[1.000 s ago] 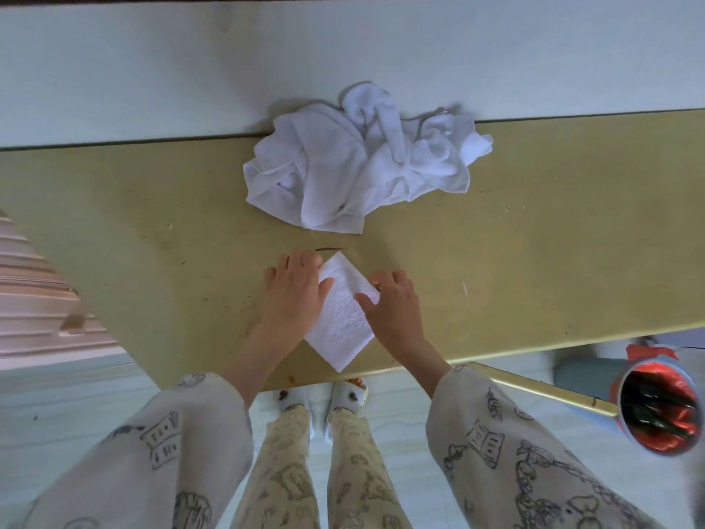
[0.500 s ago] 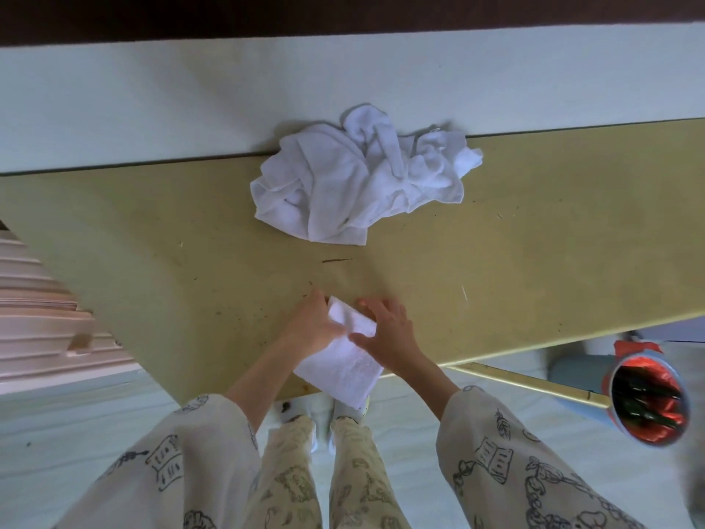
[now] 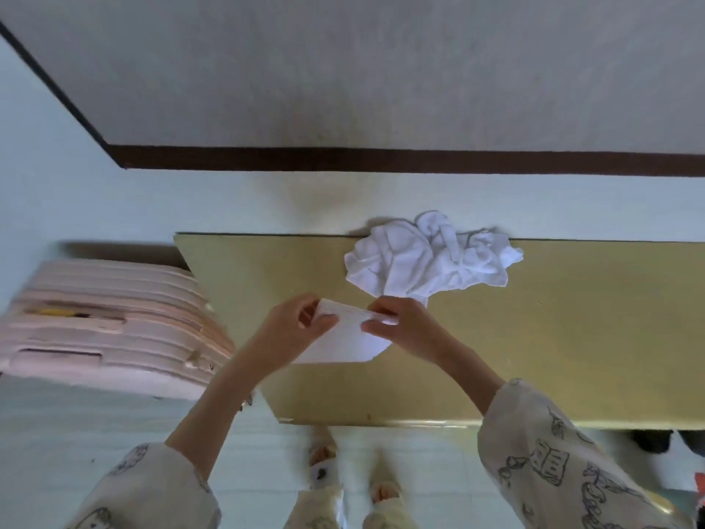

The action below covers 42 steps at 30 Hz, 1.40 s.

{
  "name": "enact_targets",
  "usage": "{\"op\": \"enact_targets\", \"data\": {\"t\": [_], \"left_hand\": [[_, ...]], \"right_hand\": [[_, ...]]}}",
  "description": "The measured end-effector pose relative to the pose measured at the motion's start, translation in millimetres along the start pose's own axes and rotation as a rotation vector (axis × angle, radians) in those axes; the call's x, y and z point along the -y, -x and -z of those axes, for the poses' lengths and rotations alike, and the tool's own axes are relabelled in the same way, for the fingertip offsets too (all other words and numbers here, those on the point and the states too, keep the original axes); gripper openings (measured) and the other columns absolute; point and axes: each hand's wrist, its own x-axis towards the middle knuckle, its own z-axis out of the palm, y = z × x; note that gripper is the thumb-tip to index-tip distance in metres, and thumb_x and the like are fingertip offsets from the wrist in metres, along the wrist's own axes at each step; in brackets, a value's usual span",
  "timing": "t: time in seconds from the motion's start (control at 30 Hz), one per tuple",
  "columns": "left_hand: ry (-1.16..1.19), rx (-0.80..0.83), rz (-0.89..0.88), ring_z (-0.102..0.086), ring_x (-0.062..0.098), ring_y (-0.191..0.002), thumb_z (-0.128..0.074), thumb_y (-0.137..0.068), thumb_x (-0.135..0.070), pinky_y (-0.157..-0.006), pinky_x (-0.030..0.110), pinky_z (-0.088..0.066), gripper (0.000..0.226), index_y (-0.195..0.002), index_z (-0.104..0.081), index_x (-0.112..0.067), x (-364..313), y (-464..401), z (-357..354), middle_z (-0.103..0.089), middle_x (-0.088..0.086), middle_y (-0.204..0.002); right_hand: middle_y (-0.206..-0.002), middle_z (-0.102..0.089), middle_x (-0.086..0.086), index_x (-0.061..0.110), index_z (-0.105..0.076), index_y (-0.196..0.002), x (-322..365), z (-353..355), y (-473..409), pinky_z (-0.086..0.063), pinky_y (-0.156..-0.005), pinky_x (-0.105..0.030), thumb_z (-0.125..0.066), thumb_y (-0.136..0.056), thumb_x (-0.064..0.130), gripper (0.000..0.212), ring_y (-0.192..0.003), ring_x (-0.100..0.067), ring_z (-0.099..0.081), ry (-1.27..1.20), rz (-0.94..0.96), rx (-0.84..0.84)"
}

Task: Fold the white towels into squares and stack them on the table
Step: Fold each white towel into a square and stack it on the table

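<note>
Head view: The left hand point(image 3: 293, 330) and the right hand point(image 3: 404, 326) each pinch an upper corner of the folded towel point(image 3: 343, 343), fingers and thumb closed on the cloth. The towel is held above the near part of the table point(image 3: 572, 337); whether its lower edge touches the surface cannot be told. The heap of unfolded towels point(image 3: 427, 261) lies at the far edge.

Step in hand: placing one finished square. Next move: lower it flat to a spot that can serve as the stack base, then release both corners.
</note>
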Motion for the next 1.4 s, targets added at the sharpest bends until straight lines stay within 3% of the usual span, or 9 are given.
{"op": "enact_targets", "data": {"t": [0.23,0.37,0.6,0.73,0.8,0.93,1.13,1.23,1.4], "left_hand": [[0.167,-0.478,0.182,-0.059,0.004,-0.075,-0.062,-0.086,-0.019,-0.069,0.012,-0.045,0.009,-0.085,-0.058,-0.027,4.7,128.7,39.7,-0.063,-0.008,-0.083],[0.245,-0.741,0.320,-0.059,0.006,-0.077,-0.057,-0.090,-0.017,-0.068,0.009,-0.042,0.007,-0.092,-0.063,-0.021,16.7,223.3,26.0,-0.063,-0.011,-0.081],[0.331,-1.093,0.597,-0.063,0.015,-0.085,-0.053,-0.092,-0.013,-0.074,0.025,-0.044,0.020,-0.087,-0.059,-0.032,29.5,437.9,-20.8,-0.065,-0.008,-0.087],[0.284,-1.318,0.735,-0.062,0.007,-0.086,-0.055,-0.091,-0.013,-0.072,0.004,-0.041,0.011,-0.097,-0.063,-0.019,29.5,568.7,-57.7,-0.066,-0.006,-0.089],[0.300,-1.414,0.811,-0.062,0.007,-0.086,-0.055,-0.090,-0.012,-0.073,0.005,-0.041,0.012,-0.096,-0.063,-0.019,31.9,636.6,-83.6,-0.066,-0.005,-0.089],[0.332,-1.538,0.939,-0.064,0.010,-0.082,-0.056,-0.090,-0.009,-0.078,0.027,-0.047,0.022,-0.088,-0.059,-0.030,36.9,768.9,-147.1,-0.068,-0.003,-0.087],[0.300,-1.711,1.039,-0.062,-0.002,-0.084,-0.060,-0.087,-0.010,-0.080,0.019,-0.049,0.019,-0.097,-0.063,-0.026,33.5,949.6,-200.0,-0.069,-0.003,-0.091],[0.362,-1.795,1.041,-0.062,0.010,-0.093,-0.065,-0.084,-0.015,-0.083,0.025,-0.050,0.023,-0.103,-0.059,-0.025,36.0,1014.9,-204.1,-0.066,0.001,-0.100],[0.424,-1.833,0.983,-0.055,0.011,-0.111,-0.072,-0.068,-0.046,-0.093,0.033,-0.047,0.067,-0.127,-0.050,-0.023,61.5,1095.6,-188.2,-0.056,-0.008,-0.124]], "right_hand": [[-0.087,-0.063,0.007,0.012,-0.067,-0.097,101.8,-10.8,22.3,-0.041,-0.077,-0.020,-0.064,-0.085,0.022,0.016,-0.083,-0.008,-0.055,0.233,0.392,0.151],[-0.080,-0.061,0.011,0.012,-0.069,-0.091,145.5,-44.2,54.5,-0.037,-0.068,-0.012,-0.066,-0.083,0.018,0.010,-0.073,-0.004,-0.055,0.245,0.554,0.257],[-0.079,-0.064,0.012,0.022,-0.067,-0.083,226.9,-168.8,155.4,-0.039,-0.070,-0.014,-0.064,-0.081,0.019,0.005,-0.078,-0.006,-0.057,0.303,0.786,0.591],[-0.075,-0.064,0.013,0.025,-0.065,-0.078,268.7,-259.3,244.0,-0.036,-0.063,-0.010,-0.063,-0.081,0.019,0.008,-0.072,-0.002,-0.054,0.338,0.937,0.797],[-0.074,-0.064,0.013,0.024,-0.067,-0.078,285.9,-305.3,295.2,-0.036,-0.062,-0.008,-0.063,-0.082,0.018,0.008,-0.065,0.005,-0.052,0.358,1.013,0.893],[-0.070,-0.062,0.016,0.026,-0.064,-0.075,308.5,-401.6,407.6,-0.036,-0.059,-0.006,-0.063,-0.083,0.015,0.013,-0.060,0.011,-0.051,0.384,1.109,1.057],[-0.082,-0.066,0.009,0.018,-0.069,-0.082,332.0,-526.2,576.0,-0.036,-0.068,-0.008,-0.065,-0.083,0.015,0.005,-0.071,0.005,-0.053,0.360,1.275,1.240],[-0.084,-0.064,0.018,0.021,-0.070,-0.085,348.9,-572.8,638.5,-0.038,-0.077,-0.013,-0.065,-0.083,0.021,0.005,-0.085,-0.002,-0.057,0.359,1.339,1.288],[-0.085,-0.064,0.020,0.027,-0.067,-0.083,387.4,-638.3,706.2,-0.036,-0.073,-0.003,-0.063,-0.085,0.023,0.006,-0.082,0.009,-0.055,0.292,1.367,1.393]]}}
